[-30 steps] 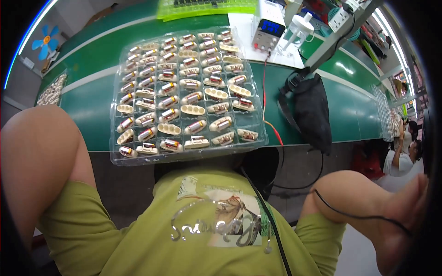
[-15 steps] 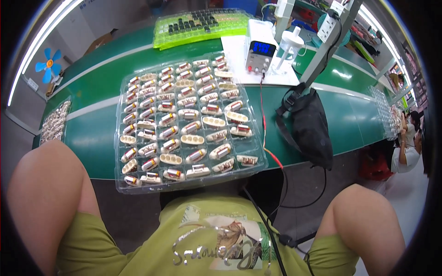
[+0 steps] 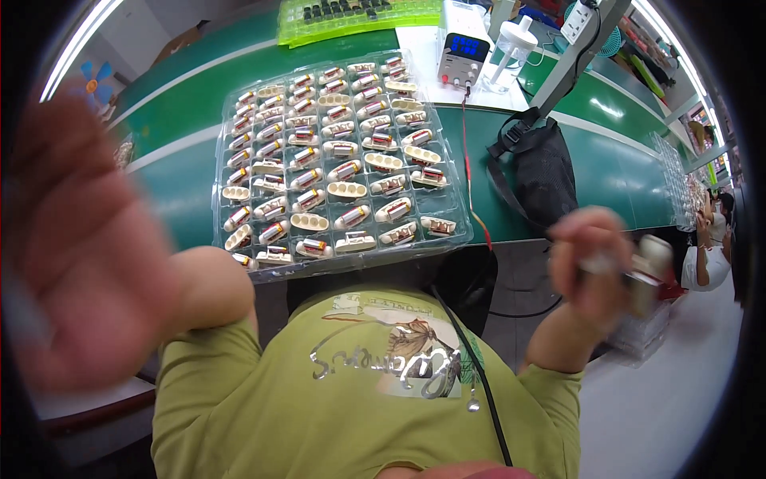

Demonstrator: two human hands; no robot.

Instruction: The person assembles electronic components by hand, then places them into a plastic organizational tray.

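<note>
Okay, so the right hand (image 3: 592, 259) is up in the air just off the worktop's (image 3: 614, 180) near edge, toward the right, fingers curled in a grip on a cream-and-dark piece (image 3: 650, 267). It's pretty blurred, but the long axis looks close to upright with a slight lean, pale end at the top. Can't tell which face points where. Left hand (image 3: 88, 239) is raised near the worktop's left part, palm showing, fingers loose and relaxed; there's a pale smudge by it I can't make out.

Between them, a clear tray (image 3: 363, 261) sits at the near edge, poking out a bit past it. It's loaded with cream pieces (image 3: 351, 216) carrying little silver-and-red cylinders. Most lie lengthwise on a slant, right end toward the worktop's far edge; a few lie nearly side to side with round holes facing up.

Right of that, a black bag (image 3: 546, 176) at the near edge, then a power supply (image 3: 464, 52) farther back. Lime-green tray (image 3: 363, 24) up by the far edge.
</note>
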